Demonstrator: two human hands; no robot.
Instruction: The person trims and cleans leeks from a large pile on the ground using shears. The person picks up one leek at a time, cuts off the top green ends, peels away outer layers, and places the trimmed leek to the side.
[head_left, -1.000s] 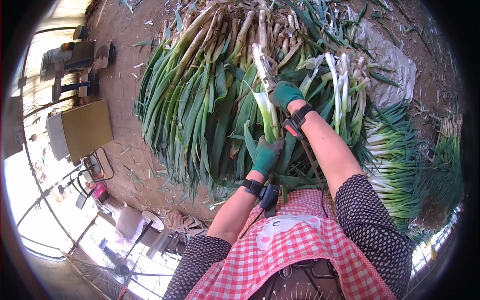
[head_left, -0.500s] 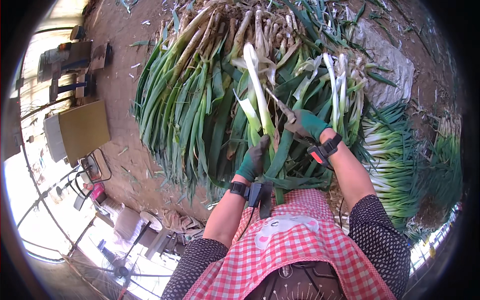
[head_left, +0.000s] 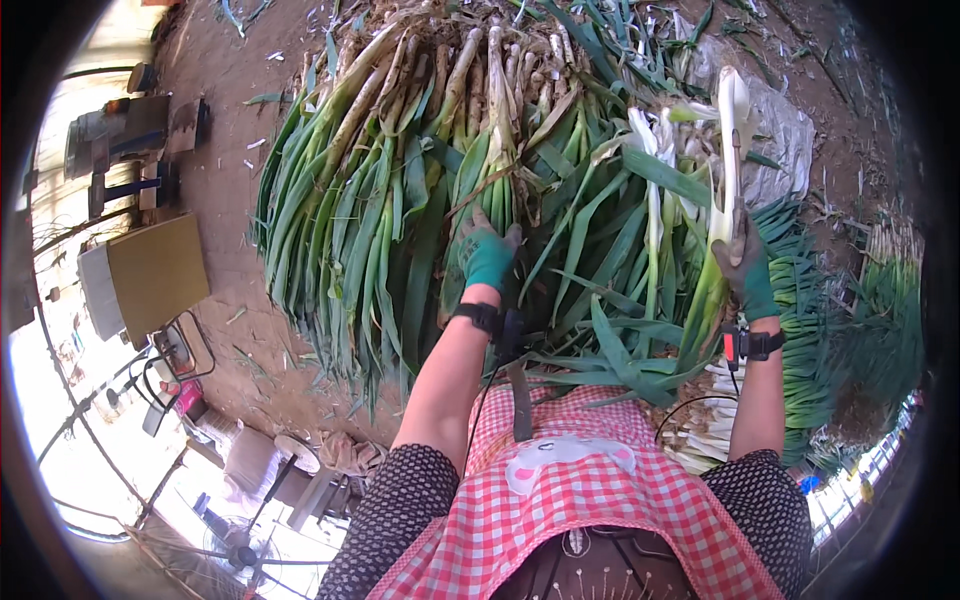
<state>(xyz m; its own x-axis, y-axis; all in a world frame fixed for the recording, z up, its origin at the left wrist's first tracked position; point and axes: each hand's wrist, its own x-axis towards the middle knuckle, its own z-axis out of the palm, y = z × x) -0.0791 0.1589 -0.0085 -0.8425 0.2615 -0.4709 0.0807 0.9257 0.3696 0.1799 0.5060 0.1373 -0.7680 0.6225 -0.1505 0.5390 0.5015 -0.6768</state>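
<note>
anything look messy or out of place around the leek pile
Nothing looks damaged. Loose leaf scraps lie scattered on the dirt floor left of the big leek pile. The right hand holds one trimmed leek upright, apart from the pile; the left hand rests on the pile.

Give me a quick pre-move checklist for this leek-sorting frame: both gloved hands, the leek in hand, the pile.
1. Right hand gripping the cleaned leek: ok.
2. Leek lifted clear of the pile: ok, white shaft points up and away.
3. Left hand on the pile's stalks: ok, resting there; closed grip cannot tell.
4. Trimmed leeks at right reachable: ok, stacked just beside the right hand.
5. Knife secured: cannot tell.
</note>
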